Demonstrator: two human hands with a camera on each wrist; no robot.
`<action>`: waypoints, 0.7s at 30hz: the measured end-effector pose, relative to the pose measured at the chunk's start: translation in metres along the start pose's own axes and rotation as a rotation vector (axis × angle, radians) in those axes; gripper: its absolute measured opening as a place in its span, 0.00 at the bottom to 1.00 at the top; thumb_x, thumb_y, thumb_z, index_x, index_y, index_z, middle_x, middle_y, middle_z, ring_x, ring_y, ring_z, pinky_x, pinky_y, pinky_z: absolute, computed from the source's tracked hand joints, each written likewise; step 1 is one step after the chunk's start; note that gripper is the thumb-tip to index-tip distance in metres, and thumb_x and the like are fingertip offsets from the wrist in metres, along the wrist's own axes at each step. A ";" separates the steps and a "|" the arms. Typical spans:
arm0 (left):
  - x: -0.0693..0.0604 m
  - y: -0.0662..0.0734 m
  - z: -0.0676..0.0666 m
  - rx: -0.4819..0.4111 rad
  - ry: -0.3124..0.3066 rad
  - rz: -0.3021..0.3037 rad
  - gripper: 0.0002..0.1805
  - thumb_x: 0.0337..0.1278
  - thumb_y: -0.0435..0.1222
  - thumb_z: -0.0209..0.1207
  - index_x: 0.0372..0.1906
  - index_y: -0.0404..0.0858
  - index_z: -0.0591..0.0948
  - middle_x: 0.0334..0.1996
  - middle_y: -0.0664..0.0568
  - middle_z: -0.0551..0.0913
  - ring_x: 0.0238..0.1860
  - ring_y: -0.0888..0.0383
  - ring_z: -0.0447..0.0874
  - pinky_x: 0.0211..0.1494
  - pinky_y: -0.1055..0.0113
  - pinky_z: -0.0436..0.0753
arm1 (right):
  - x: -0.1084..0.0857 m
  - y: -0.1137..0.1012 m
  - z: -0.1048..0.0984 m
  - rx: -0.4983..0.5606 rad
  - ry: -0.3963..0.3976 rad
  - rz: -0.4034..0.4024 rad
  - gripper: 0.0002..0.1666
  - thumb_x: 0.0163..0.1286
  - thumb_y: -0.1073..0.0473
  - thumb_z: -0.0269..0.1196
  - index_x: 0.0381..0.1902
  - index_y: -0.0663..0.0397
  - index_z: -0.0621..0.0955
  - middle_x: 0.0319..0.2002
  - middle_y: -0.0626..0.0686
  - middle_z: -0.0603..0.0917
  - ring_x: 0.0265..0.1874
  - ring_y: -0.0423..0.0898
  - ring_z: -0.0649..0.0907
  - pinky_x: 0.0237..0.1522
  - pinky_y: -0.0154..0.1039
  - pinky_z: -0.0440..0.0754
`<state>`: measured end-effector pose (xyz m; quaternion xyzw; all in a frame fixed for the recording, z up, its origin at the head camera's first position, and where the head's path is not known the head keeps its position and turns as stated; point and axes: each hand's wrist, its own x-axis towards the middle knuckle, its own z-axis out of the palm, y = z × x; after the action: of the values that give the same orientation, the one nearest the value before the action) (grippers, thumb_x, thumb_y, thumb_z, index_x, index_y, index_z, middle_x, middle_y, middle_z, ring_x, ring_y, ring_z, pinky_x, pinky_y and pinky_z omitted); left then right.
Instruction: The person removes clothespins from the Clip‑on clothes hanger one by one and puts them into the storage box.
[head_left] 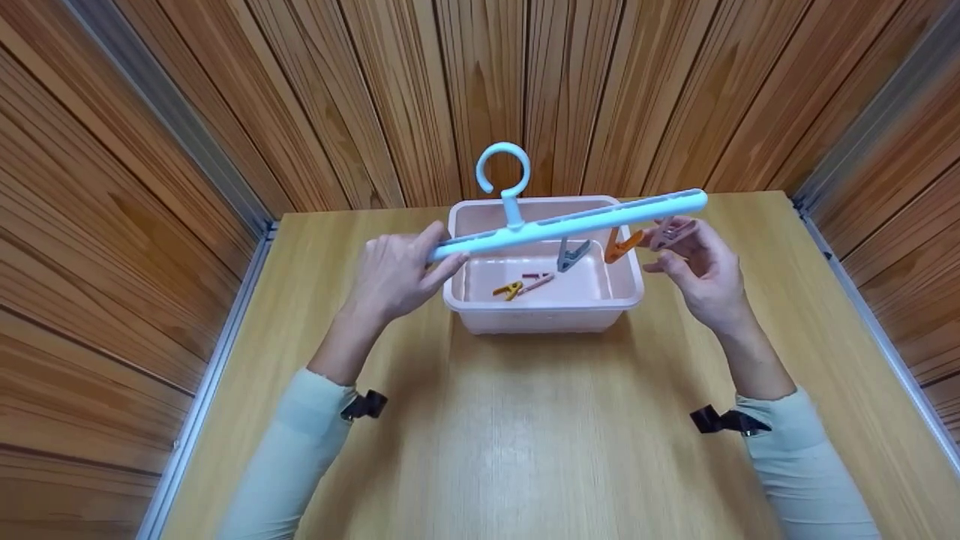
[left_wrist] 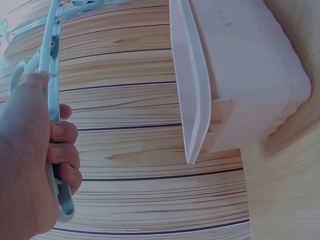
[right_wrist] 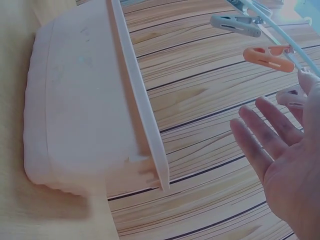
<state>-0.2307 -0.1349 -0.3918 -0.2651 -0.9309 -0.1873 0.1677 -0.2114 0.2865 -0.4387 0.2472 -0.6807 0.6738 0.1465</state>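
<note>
A light blue clothes hanger [head_left: 577, 223] with a round hook is held over a pale pink bin [head_left: 544, 305]. My left hand [head_left: 394, 270] grips its left end, fingers wrapped around the bar in the left wrist view. From the right half hang a grey clothespin [head_left: 573, 256], an orange clothespin [head_left: 622, 246] and a pale pink clothespin [head_left: 673, 235]. My right hand [head_left: 705, 270] is at the pale pink clothespin, with several fingers extended and spread in the right wrist view. Its thumb appears apart from the clothespin; fingertip contact is partly hidden.
Inside the bin lie a yellow clothespin [head_left: 510, 289] and pink clothespins [head_left: 536, 283]. The bin stands on a wooden table [head_left: 510, 435], near the wood-panelled back wall [head_left: 405, 97]. Panelled walls with metal rails flank both sides.
</note>
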 end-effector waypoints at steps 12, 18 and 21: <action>-0.001 0.000 0.000 -0.104 -0.058 0.000 0.20 0.81 0.54 0.63 0.51 0.40 0.85 0.22 0.53 0.71 0.23 0.57 0.66 0.30 0.65 0.61 | 0.004 -0.008 0.006 0.073 0.063 -0.130 0.09 0.83 0.77 0.56 0.52 0.77 0.82 0.40 0.50 0.92 0.34 0.42 0.93 0.36 0.31 0.91; 0.002 0.000 -0.006 -0.141 -0.170 -0.020 0.20 0.81 0.56 0.61 0.52 0.42 0.84 0.23 0.57 0.67 0.24 0.58 0.64 0.30 0.64 0.61 | 0.004 -0.008 0.005 0.132 -0.054 -0.141 0.09 0.85 0.77 0.50 0.51 0.75 0.77 0.39 0.49 0.90 0.27 0.41 0.89 0.34 0.31 0.91; 0.003 -0.001 -0.006 -0.160 -0.219 -0.022 0.20 0.81 0.56 0.61 0.53 0.42 0.83 0.23 0.58 0.65 0.24 0.59 0.62 0.31 0.64 0.61 | 0.003 -0.008 0.005 0.154 -0.087 -0.121 0.15 0.86 0.75 0.46 0.55 0.66 0.80 0.34 0.48 0.85 0.22 0.42 0.82 0.29 0.28 0.86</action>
<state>-0.2323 -0.1368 -0.3850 -0.2864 -0.9285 -0.2326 0.0412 -0.2090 0.2818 -0.4303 0.3273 -0.6164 0.7028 0.1379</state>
